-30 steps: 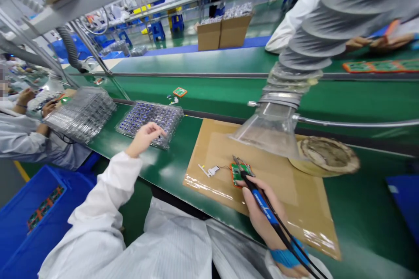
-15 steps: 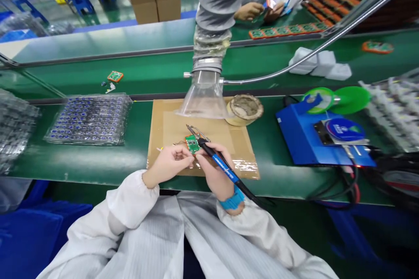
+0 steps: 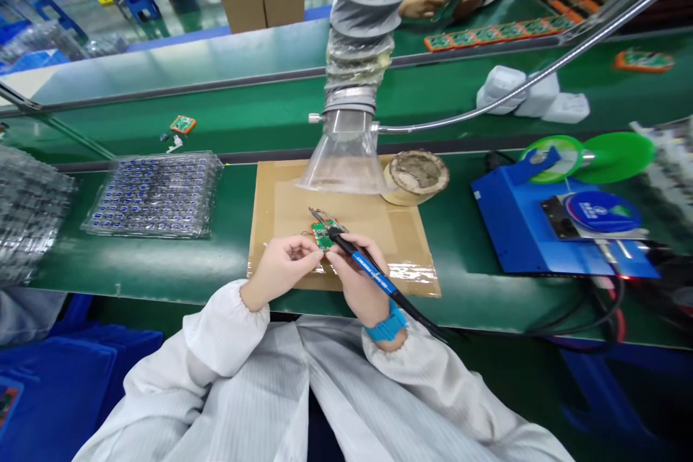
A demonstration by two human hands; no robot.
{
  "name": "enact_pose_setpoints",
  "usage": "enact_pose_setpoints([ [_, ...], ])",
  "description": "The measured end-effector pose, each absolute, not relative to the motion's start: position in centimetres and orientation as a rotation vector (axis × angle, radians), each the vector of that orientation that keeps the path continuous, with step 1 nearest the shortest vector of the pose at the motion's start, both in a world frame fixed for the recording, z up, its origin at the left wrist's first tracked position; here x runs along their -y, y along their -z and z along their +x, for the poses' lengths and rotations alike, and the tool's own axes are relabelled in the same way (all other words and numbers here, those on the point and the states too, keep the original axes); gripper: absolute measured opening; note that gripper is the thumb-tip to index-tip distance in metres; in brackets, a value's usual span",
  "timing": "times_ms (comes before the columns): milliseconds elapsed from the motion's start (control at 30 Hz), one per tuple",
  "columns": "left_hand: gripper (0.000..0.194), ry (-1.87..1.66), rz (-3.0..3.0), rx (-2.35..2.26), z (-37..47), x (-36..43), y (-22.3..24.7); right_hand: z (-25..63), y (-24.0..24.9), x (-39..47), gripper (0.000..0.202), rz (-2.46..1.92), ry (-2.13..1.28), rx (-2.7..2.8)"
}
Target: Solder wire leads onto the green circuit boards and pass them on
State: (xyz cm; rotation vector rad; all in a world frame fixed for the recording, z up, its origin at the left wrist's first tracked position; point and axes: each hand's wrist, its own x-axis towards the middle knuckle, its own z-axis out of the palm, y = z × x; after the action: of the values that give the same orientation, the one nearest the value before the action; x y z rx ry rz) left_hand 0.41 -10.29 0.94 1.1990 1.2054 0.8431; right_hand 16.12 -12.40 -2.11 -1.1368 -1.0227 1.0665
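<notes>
My right hand [image 3: 362, 289] is closed around a blue and black soldering iron [image 3: 372, 273], its tip pointing up and to the left. Beneath the iron's front end, a small green circuit board [image 3: 321, 237] with an orange edge is partly covered by my fingers. At the board's lower left, my left hand [image 3: 284, 267] has thumb and fingers pinched together; what is between them is too small to make out. The fingertips of both hands nearly meet at the board's near edge. Under them lies a cardboard sheet [image 3: 281, 195].
A clear fume hood [image 3: 346, 159] hangs over the cardboard, beside a round pot [image 3: 416, 177]. Blue solder feeder [image 3: 509, 224] stands right; clear trays [image 3: 154, 195] lie left. Across the bench, a co-worker's hands [image 3: 427, 1] hold a device near a row of orange-edged boards [image 3: 498, 32].
My view has shifted slightly, so the bench items appear displaced. Both hands keep almost the same pose at the board, and the soldering iron stays in my right hand.
</notes>
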Motion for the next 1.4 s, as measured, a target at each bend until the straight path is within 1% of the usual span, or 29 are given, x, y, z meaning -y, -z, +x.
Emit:
enact_pose_setpoints([
  [133,0.022,-0.821,1.265,-1.208,0.5,10.0,-0.8,16.2,2.1,12.3,0.029,-1.113,-1.063,1.008],
  [400,0.024,-0.857,1.297,-1.2,0.4,9.9,0.0,16.2,2.3,12.1,0.024,-1.138,-1.07,1.045],
  [467,0.02,-0.889,1.417,-1.221,0.2,9.8,-0.1,16.2,2.6,12.0,0.025,-1.145,-1.084,1.064],
  [600,0.014,-0.973,1.881,-1.331,-0.3,8.4,0.1,16.7,3.2,12.0,0.026,-1.173,-1.019,1.091],
  [667,0.016,-0.898,1.984,-1.43,-0.4,7.5,0.7,17.3,3.4,12.0,0.025,-1.221,-0.934,1.107],
  [800,0.022,-0.667,2.008,-1.553,-0.6,6.3,1.6,18.8,3.8,12.3,0.02,-1.327,-0.763,1.161],
  [967,0.022,-0.567,2.068,-1.564,-0.6,6.0,1.6,20.4,4.6,13.2,0.015,-1.309,-0.605,1.287],
  [1133,0.022,-0.564,2.031,-1.54,-0.7,6.0,1.4,20.9,5.1,13.7,0.008,-1.259,-0.636,1.318],
  [1400,0.022,-0.564,1.987,-1.53,-0.7,5.8,1.2,20.7,5.1,13.6,0.01,-1.293,-0.628,1.38],
])
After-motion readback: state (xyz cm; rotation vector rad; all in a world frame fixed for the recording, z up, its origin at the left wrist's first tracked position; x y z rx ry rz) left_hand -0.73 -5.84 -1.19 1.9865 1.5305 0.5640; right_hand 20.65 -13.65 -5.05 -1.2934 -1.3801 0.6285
